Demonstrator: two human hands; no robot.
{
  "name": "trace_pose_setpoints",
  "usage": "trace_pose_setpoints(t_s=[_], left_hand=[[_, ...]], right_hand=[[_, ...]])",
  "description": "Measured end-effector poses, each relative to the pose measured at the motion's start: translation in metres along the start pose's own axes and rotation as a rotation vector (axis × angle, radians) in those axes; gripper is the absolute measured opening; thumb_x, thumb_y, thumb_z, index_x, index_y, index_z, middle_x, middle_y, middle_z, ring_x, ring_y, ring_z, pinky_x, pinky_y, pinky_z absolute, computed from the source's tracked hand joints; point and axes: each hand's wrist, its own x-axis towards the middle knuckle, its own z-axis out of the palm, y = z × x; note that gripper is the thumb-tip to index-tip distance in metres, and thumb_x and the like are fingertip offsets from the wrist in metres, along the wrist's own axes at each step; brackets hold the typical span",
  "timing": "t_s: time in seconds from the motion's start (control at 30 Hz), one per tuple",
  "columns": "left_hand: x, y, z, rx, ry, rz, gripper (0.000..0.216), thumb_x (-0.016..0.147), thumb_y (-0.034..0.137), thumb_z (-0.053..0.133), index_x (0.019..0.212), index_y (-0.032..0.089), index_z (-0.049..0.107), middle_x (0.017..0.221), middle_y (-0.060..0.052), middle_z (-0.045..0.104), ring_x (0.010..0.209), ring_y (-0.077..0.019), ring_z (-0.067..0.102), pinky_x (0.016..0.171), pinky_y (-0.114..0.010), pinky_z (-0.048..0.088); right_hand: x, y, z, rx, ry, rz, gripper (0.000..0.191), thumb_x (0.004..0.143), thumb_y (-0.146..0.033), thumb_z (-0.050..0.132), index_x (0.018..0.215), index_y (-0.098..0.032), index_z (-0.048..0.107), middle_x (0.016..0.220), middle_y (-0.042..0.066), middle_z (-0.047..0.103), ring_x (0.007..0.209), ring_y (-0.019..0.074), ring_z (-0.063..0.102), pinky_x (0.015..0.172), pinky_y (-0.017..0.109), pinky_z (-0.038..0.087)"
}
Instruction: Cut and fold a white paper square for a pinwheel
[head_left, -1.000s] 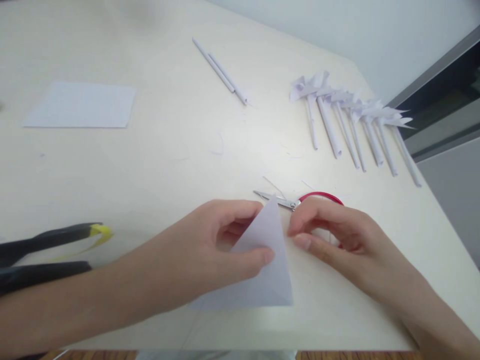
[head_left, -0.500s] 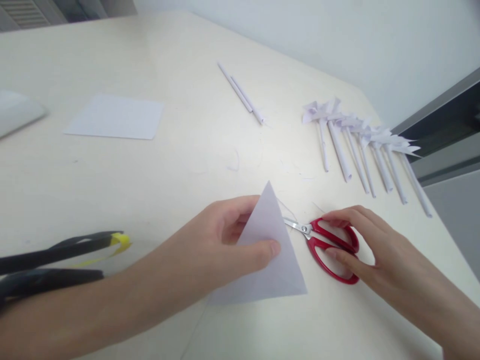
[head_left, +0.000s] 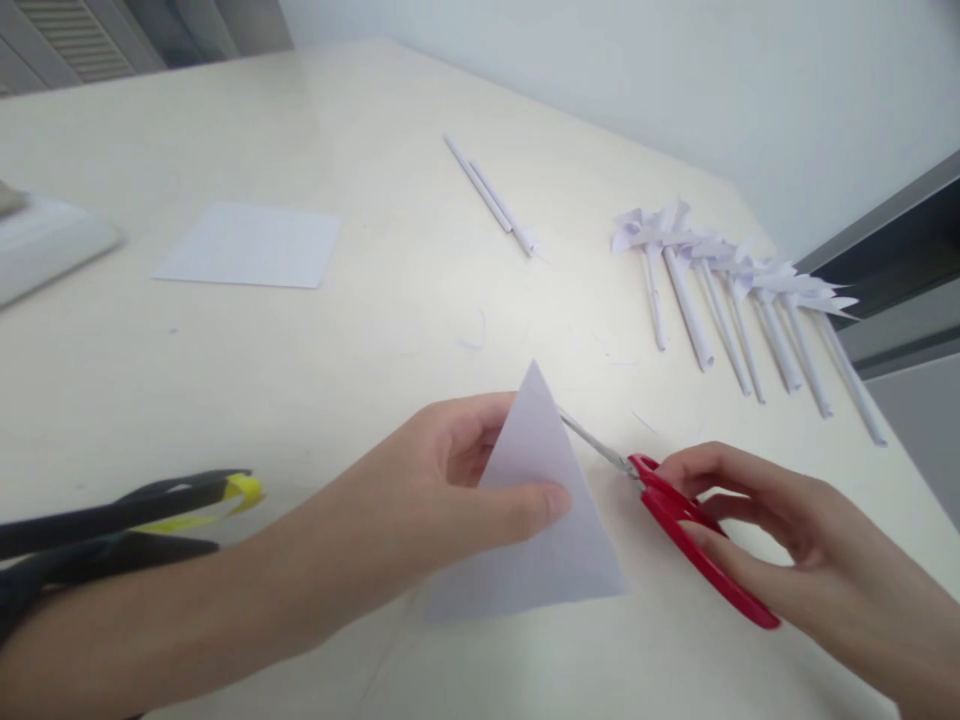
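Observation:
Between thumb and fingers, my left hand (head_left: 465, 480) pinches a white triangular piece of paper (head_left: 536, 560), its point upward and its wide edge toward me. My right hand (head_left: 780, 530) grips the red handles of a pair of scissors (head_left: 694, 545). The scissors are tilted on edge, with their metal blades pointing left and up toward the paper's right edge. The blade tips reach that edge close to the left fingers; whether they touch the paper I cannot tell. The left fingertips are hidden behind the paper.
Several paper pinwheels (head_left: 724, 295) on rolled sticks lie in a row at right. Two rolled paper sticks (head_left: 491, 195) rest farther back. A white paper sheet (head_left: 251, 245) lies at left, near a white object (head_left: 52, 245). Black straps with a yellow end (head_left: 244, 490) lie beside my left forearm.
My right hand has turned the scissors from flat to on edge and shifted them slightly right and toward me. My left hand keeps hold of the paper, nearly still.

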Motion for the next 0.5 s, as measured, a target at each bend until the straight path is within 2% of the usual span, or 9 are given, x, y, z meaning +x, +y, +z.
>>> trace_pose_setpoints(t_s=[0.1,0.17,0.23,0.3,0.37,0.43,0.5], left_hand=[[0.001,-0.004,-0.003,-0.018,-0.022,0.001,0.018,0.075,0.003,0.065,0.079,0.021,0.068,0.074,0.005,0.070,0.068,-0.0097,0.064,0.061,-0.013,0.050],[0.001,-0.004,-0.004,-0.030,-0.032,0.014,0.017,0.075,0.005,0.066,0.079,0.021,0.068,0.075,0.005,0.070,0.068,-0.0098,0.064,0.061,-0.013,0.050],[0.001,-0.004,-0.005,-0.046,-0.050,0.021,0.016,0.074,0.005,0.067,0.077,0.021,0.068,0.072,0.006,0.068,0.066,-0.0083,0.063,0.059,-0.011,0.049],[0.001,-0.003,-0.006,-0.055,-0.059,0.030,0.016,0.073,0.004,0.067,0.075,0.020,0.068,0.069,0.007,0.065,0.064,-0.0065,0.060,0.058,-0.009,0.048],[0.001,-0.003,-0.006,-0.058,-0.072,0.040,0.018,0.073,0.002,0.067,0.074,0.020,0.068,0.068,0.008,0.064,0.063,-0.0055,0.059,0.058,-0.008,0.047],[0.002,-0.004,-0.007,-0.058,-0.077,0.066,0.017,0.074,0.003,0.067,0.073,0.020,0.067,0.066,0.008,0.063,0.062,-0.0051,0.058,0.056,-0.008,0.047],[0.003,-0.006,-0.008,-0.051,-0.080,0.095,0.014,0.074,0.007,0.069,0.074,0.021,0.066,0.066,0.008,0.062,0.060,-0.0052,0.057,0.054,-0.008,0.046]], right_hand=[[0.000,-0.003,-0.001,0.273,-0.098,0.023,0.010,0.081,-0.036,0.068,0.087,-0.028,0.066,0.088,0.001,0.064,0.081,0.0177,0.061,0.070,0.025,0.051],[0.000,0.000,0.000,0.420,-0.161,0.032,0.012,0.082,-0.036,0.068,0.093,-0.032,0.067,0.089,0.001,0.064,0.081,0.0165,0.060,0.072,0.025,0.050],[0.001,0.003,0.003,0.526,-0.211,0.037,0.019,0.082,-0.041,0.067,0.100,-0.034,0.067,0.088,0.002,0.063,0.078,0.0168,0.057,0.068,0.027,0.048],[0.001,0.004,0.006,0.573,-0.238,0.050,0.028,0.075,-0.048,0.071,0.096,-0.031,0.066,0.080,0.003,0.059,0.068,0.0164,0.051,0.060,0.028,0.044],[0.001,0.005,0.009,0.619,-0.272,0.025,0.032,0.070,-0.054,0.072,0.085,-0.027,0.062,0.069,0.002,0.052,0.058,0.0153,0.044,0.054,0.029,0.040],[0.000,0.008,0.010,0.685,-0.298,-0.051,0.038,0.071,-0.064,0.064,0.075,-0.027,0.057,0.058,0.000,0.046,0.049,0.0147,0.040,0.047,0.030,0.038],[0.002,0.013,0.010,0.699,-0.298,-0.085,0.051,0.064,-0.078,0.057,0.066,-0.027,0.055,0.049,0.001,0.044,0.040,0.0150,0.038,0.041,0.031,0.037]])
